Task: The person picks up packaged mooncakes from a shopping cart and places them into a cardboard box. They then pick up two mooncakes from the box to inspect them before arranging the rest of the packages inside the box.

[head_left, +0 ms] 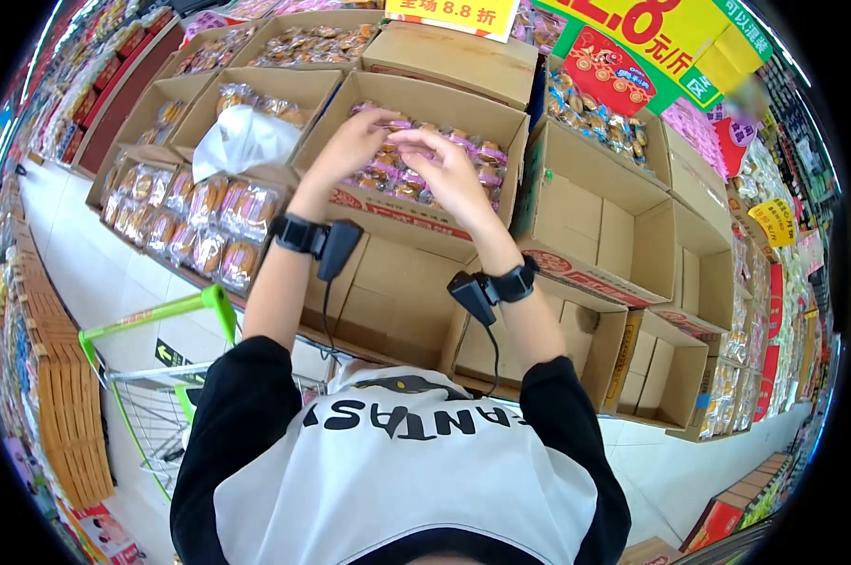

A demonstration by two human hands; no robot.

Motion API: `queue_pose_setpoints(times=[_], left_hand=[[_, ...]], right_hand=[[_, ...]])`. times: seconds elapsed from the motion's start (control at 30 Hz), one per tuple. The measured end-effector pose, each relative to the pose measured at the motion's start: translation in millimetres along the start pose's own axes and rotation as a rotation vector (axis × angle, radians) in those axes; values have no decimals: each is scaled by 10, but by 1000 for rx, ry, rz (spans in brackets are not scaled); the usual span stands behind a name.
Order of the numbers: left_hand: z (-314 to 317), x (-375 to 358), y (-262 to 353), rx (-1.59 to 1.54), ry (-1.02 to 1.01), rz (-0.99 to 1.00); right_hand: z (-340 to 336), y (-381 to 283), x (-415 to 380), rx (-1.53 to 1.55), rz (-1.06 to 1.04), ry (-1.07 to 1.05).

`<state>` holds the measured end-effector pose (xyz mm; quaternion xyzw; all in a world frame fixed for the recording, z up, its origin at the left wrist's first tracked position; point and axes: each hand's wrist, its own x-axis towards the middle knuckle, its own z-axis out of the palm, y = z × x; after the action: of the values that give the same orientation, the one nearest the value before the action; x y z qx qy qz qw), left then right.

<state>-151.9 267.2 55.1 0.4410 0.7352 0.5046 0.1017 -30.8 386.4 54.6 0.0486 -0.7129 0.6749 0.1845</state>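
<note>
My left hand (348, 143) and my right hand (447, 172) both reach into an open cardboard box (444, 97) on the display in front of me. The box holds several small pink-wrapped snack packets (489, 156). The fingertips of both hands meet over one packet at the top of the pile, with the fingers curled onto it. Each wrist wears a black band with a small black device and cable, the left wrist device (336, 247) and the right wrist device (474, 294).
A crumpled white plastic bag (242, 141) lies in the box to the left. Clear packs of brown pastries (200, 221) fill the lower left box. Empty cardboard boxes (586, 221) stand to the right. A green-handled shopping cart (152, 318) sits at my left side.
</note>
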Motion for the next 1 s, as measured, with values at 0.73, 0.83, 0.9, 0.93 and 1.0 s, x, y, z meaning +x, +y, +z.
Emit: queue_pose_setpoints(times=[0.73, 0.83, 0.9, 0.93, 1.0], left_hand=[[231, -2951, 958, 101, 234, -423], [259, -3367, 1269, 176, 364, -536], [272, -3595, 1423, 155, 416, -693], [302, -3743, 1424, 163, 451, -715], [378, -4045, 1398, 14, 575, -700]], right_hand=[[1161, -643, -1355, 205, 72, -698], [1402, -647, -1460, 218, 57, -831], [1551, -681, -1536, 241, 67, -922], [1624, -697, -1576, 246, 80, -972], [1761, -708, -1673, 255, 41, -1033]])
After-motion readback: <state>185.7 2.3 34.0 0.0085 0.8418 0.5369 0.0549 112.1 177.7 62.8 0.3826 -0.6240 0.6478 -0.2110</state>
